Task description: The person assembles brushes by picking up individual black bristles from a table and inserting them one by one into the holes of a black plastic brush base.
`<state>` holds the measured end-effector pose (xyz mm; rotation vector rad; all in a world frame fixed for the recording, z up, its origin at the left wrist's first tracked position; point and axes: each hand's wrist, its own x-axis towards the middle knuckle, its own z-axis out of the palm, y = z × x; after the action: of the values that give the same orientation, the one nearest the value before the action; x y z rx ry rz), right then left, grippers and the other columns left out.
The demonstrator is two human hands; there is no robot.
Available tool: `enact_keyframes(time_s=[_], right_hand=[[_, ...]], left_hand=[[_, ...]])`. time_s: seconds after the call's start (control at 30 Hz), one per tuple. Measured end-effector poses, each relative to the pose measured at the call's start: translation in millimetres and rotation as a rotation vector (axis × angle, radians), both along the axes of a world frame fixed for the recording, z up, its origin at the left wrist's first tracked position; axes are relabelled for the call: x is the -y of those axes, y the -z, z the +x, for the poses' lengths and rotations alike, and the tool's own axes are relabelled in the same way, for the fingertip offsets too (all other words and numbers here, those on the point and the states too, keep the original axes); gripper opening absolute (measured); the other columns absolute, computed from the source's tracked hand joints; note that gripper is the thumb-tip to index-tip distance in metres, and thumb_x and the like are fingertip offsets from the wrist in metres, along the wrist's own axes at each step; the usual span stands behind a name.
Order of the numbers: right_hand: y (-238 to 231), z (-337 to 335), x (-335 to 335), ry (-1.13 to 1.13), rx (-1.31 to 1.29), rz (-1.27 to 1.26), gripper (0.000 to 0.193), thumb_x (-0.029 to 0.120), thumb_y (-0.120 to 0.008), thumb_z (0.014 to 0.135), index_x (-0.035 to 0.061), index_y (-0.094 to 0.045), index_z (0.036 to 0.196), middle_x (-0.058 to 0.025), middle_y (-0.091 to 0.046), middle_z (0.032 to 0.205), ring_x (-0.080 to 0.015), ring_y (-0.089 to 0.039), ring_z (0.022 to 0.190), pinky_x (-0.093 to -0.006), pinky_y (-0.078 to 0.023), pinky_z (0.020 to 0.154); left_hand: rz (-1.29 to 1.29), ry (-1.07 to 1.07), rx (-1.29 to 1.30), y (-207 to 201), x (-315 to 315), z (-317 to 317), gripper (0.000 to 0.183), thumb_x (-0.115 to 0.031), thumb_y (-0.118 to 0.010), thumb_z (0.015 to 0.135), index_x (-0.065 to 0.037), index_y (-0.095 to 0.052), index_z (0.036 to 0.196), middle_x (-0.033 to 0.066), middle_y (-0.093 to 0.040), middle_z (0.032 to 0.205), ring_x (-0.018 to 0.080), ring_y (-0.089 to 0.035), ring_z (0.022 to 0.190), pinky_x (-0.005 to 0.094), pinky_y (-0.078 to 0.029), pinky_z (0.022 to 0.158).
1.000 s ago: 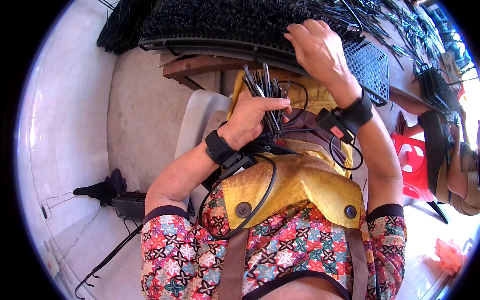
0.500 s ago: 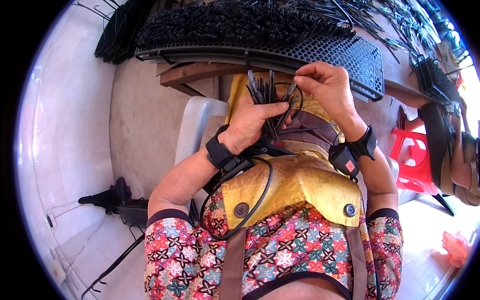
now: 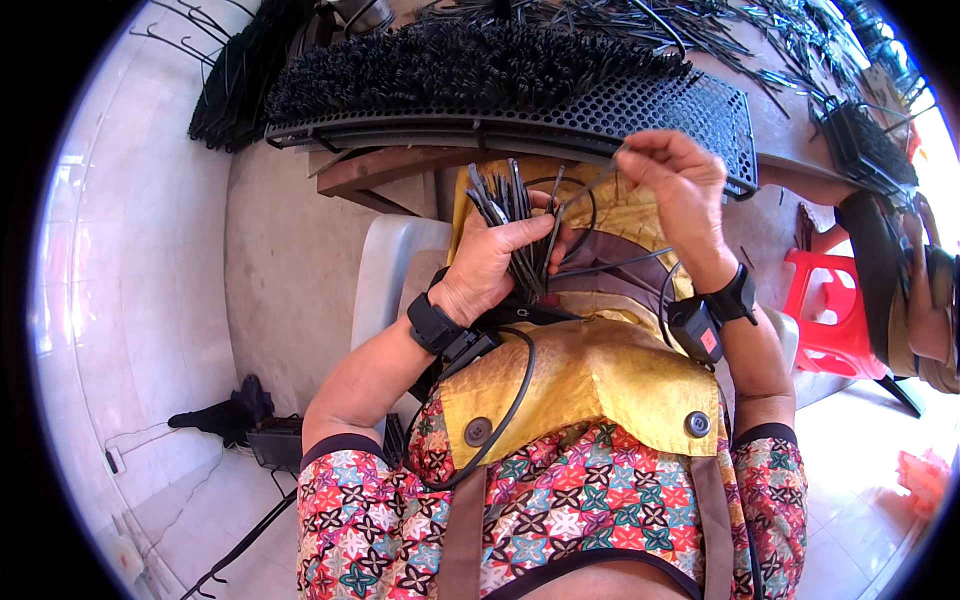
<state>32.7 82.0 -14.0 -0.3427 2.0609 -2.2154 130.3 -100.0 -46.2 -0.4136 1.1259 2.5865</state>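
Observation:
My left hand (image 3: 488,262) is wrapped round a bundle of thin black strips (image 3: 522,268), with their ends fanning out above the thumb. Off to the right, my right hand (image 3: 682,195) is raised with thumb and forefinger pinched together. Between those fingertips is the end of one thin dark strip (image 3: 600,182), slanting down toward the bundle; whether its lower end still lies among the others is hard to make out. Both wrists wear black straps with small boxes. A yellow apron (image 3: 580,370) covers my lap beneath the hands.
Just beyond my hands, a black perforated rack (image 3: 690,115) rests on a brown table, densely packed with upright black pieces (image 3: 450,70). Loose black strips (image 3: 690,35) litter the tabletop behind. A red plastic stool (image 3: 835,315) and another person's leg (image 3: 925,300) are at the right.
My right hand has moved right, away from the bundle, with a strip drawn out between its fingertips. My left hand keeps its grip and sits slightly farther left and lower.

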Motion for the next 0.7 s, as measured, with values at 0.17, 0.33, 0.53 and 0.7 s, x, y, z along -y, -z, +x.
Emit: enact_keyframes(time_s=[0.17,0.33,0.53,0.7], right_hand=[[-23.2,-27.2,4.2,0.286,-0.43,0.098,0.012,-0.001,-0.066,0.078,-0.0005,-0.065,0.089,-0.0003,-0.064,0.076,-0.0049,-0.057,0.065,-0.0174,-0.047,0.06],[-21.2,-43.0,23.8,0.273,-0.735,0.212,0.015,0.003,-0.069,0.073,0.0015,-0.064,0.087,-0.006,-0.064,0.077,-0.0117,-0.061,0.065,-0.0221,-0.049,0.062],[-23.1,-50.7,35.9,0.153,-1.191,0.379,0.018,-0.004,-0.065,0.069,0.0014,-0.062,0.085,-0.0118,-0.062,0.08,-0.0291,-0.059,0.073,-0.0336,-0.049,0.064],[-19.4,-60.9,42.0,-0.103,-1.319,0.761,0.01,0.003,-0.062,0.071,0.0034,-0.06,0.08,-0.0118,-0.056,0.075,-0.0311,-0.055,0.074,-0.039,-0.048,0.065]], left_hand=[[-0.011,0.057,-0.017,0.9,-1.1,2.6,0.031,-0.005,-0.061,0.082,-0.004,-0.048,0.11,0.0163,-0.062,0.087,0.0229,-0.062,0.071,0.0327,-0.052,0.061],[-0.053,0.091,-0.032,-2.6,-2.7,5.9,0.033,0.0,-0.062,0.078,-0.002,-0.049,0.109,0.0151,-0.062,0.089,0.0211,-0.062,0.076,0.0311,-0.053,0.066],[-0.074,0.078,-0.015,2.2,-1.5,4.5,0.033,0.002,-0.061,0.077,-0.001,-0.05,0.107,0.014,-0.062,0.09,0.0207,-0.063,0.077,0.0316,-0.054,0.068],[-0.054,0.057,0.019,3.1,-1.7,3.9,0.033,0.003,-0.061,0.077,-0.001,-0.05,0.107,0.0136,-0.062,0.09,0.0212,-0.063,0.077,0.0321,-0.054,0.068]])
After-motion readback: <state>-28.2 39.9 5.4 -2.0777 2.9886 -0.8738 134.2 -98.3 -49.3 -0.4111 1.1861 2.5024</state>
